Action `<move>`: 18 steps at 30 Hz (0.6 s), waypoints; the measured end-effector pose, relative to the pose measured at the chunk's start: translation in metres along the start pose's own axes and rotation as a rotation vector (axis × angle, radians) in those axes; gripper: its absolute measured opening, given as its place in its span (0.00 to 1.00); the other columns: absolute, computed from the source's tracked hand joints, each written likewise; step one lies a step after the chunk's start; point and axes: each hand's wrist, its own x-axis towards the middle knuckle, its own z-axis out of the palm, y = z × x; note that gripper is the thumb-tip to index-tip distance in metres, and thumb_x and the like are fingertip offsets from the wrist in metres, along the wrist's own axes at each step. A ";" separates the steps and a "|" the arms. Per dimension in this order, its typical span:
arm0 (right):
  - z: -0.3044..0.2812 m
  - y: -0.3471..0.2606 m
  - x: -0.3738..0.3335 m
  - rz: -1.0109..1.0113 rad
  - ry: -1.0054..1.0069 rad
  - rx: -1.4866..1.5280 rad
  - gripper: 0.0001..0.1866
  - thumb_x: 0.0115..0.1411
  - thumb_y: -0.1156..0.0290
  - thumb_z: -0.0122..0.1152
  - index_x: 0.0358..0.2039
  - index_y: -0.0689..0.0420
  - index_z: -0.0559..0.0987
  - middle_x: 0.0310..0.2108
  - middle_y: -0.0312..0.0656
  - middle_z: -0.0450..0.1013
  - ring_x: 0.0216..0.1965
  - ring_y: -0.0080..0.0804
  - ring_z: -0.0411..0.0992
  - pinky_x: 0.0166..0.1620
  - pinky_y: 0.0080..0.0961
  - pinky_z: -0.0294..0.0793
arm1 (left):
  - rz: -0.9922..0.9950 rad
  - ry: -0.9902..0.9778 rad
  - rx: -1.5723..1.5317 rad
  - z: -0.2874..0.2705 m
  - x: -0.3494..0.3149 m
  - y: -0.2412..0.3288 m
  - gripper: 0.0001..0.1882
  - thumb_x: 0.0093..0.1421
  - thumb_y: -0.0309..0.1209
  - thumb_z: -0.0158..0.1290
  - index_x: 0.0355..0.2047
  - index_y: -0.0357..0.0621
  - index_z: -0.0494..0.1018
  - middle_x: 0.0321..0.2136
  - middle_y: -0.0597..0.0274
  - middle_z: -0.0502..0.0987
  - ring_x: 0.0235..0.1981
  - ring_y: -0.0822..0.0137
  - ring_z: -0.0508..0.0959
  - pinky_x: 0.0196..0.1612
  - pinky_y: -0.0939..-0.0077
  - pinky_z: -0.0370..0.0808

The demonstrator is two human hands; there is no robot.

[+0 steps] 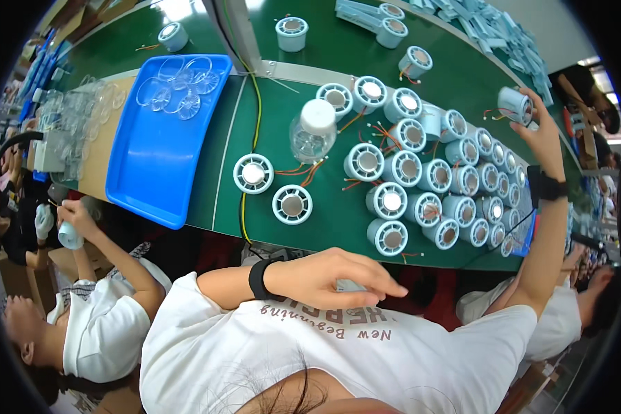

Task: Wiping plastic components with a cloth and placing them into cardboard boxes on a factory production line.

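At the far right, my right hand grips a light blue cylindrical motor unit, held up off the green table with thin wires hanging from it. My left hand hovers in front of my chest near the table's front edge, empty, its fingers loosely stretched out. A large group of similar motor units stands between my hands, most showing a round silver centre in a slotted ring and red-brown wires. Two more, a motor unit and a motor unit, sit left of the group beside a clear bottle with a white cap.
A blue tray holds several clear plastic cups on the left. A metal post with a green-yellow cable rises behind. Light blue strips are heaped at the back right. A co-worker's hand holds a light blue part at left.
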 end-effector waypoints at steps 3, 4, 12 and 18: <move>0.007 -0.113 -0.056 -0.031 -0.038 0.244 0.36 0.46 0.77 0.66 0.58 0.50 0.68 0.47 0.39 0.72 0.46 0.28 0.70 0.51 0.26 0.68 | 0.117 0.106 0.135 0.015 0.005 0.005 0.21 0.58 0.22 0.56 0.53 0.38 0.70 0.51 0.48 0.74 0.55 0.55 0.72 0.53 0.66 0.73; 0.009 -0.150 -0.070 0.111 -0.157 0.361 0.36 0.47 0.75 0.67 0.59 0.52 0.67 0.49 0.39 0.70 0.48 0.28 0.70 0.52 0.26 0.68 | 0.205 0.242 0.378 0.018 0.004 0.005 0.24 0.55 0.20 0.58 0.54 0.38 0.70 0.54 0.47 0.71 0.56 0.54 0.71 0.54 0.66 0.72; 0.041 -0.215 -0.191 0.390 -0.437 0.828 0.37 0.52 0.56 0.69 0.58 0.60 0.66 0.38 0.40 0.76 0.36 0.17 0.72 0.37 0.14 0.69 | 0.492 0.411 0.711 0.035 0.022 -0.019 0.36 0.47 0.15 0.63 0.58 0.37 0.65 0.63 0.40 0.56 0.59 0.50 0.67 0.59 0.61 0.69; 0.034 -0.212 -0.229 0.757 -0.574 1.100 0.48 0.52 0.38 0.62 0.62 0.62 0.62 0.33 0.38 0.75 0.30 0.15 0.69 0.32 0.14 0.68 | 0.092 0.358 0.043 0.057 0.007 -0.018 0.31 0.56 0.24 0.59 0.59 0.31 0.61 0.58 0.43 0.64 0.56 0.50 0.70 0.54 0.63 0.74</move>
